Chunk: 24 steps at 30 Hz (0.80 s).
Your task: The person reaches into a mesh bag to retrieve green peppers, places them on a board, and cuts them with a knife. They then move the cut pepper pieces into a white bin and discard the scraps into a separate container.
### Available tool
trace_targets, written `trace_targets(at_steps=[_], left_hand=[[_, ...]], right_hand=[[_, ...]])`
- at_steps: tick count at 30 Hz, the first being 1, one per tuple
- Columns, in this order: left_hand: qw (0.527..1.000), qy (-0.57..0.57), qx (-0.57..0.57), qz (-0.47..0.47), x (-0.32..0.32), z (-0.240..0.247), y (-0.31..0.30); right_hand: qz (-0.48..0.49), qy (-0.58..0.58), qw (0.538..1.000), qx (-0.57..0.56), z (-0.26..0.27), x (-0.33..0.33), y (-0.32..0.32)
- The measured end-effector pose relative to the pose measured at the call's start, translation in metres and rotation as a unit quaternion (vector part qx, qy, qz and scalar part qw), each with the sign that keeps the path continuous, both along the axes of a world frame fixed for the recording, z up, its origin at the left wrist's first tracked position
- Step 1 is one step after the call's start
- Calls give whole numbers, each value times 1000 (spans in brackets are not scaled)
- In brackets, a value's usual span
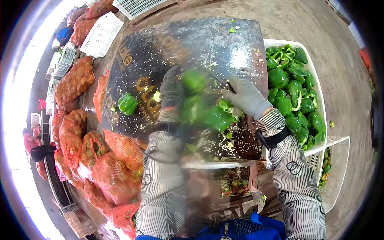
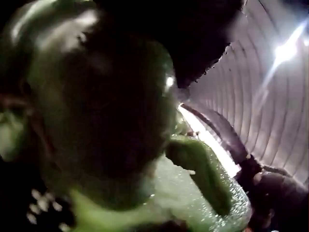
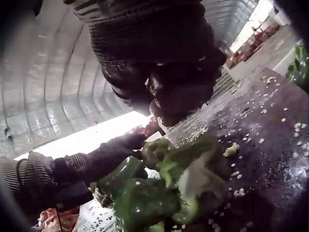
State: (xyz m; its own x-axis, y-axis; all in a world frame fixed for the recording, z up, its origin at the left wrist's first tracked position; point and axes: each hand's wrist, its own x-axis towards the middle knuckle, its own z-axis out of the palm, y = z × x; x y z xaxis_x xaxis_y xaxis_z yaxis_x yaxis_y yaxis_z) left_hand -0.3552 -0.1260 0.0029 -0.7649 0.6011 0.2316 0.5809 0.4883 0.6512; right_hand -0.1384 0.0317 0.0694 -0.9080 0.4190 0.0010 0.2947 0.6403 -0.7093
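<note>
In the head view my left hand (image 1: 171, 94), in a dark glove, holds a blurred green bell pepper (image 1: 195, 81) at its inner side. A large shaded pepper (image 2: 96, 111) fills much of the left wrist view. My right hand (image 1: 249, 97), in a grey glove, hovers over opened peppers (image 1: 216, 118) and a pale seed core (image 1: 237, 114). Its fingers curl in the right wrist view, but I cannot tell what lies between them. Beneath it there, a torn-open pepper (image 3: 200, 186) lies among whole ones. Another pepper (image 1: 127, 104) sits alone left of my left hand.
The dark board (image 1: 224, 44) is strewn with seeds. Against its right edge stands a white crate (image 1: 306, 52) heaped with green peppers (image 1: 295, 92). Red mesh sacks (image 1: 116, 176) crowd the left side. A white basket (image 1: 102, 34) stands at the back left.
</note>
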Motion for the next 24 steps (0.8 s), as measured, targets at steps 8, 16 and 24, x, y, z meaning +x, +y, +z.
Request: trace_targets(at_steps=[8,16,24], left_hand=[[997,-58,44,39,18,11,-4],[942,-298,152,11,65,68,8],[948,33,-313,-52,41,-28,52]], right_hand=[[45,-84,995,42,-2,-26,-19],[55,-171,974,141,-26,-39,-28],[77,-196,973,91,0,-2,-33]])
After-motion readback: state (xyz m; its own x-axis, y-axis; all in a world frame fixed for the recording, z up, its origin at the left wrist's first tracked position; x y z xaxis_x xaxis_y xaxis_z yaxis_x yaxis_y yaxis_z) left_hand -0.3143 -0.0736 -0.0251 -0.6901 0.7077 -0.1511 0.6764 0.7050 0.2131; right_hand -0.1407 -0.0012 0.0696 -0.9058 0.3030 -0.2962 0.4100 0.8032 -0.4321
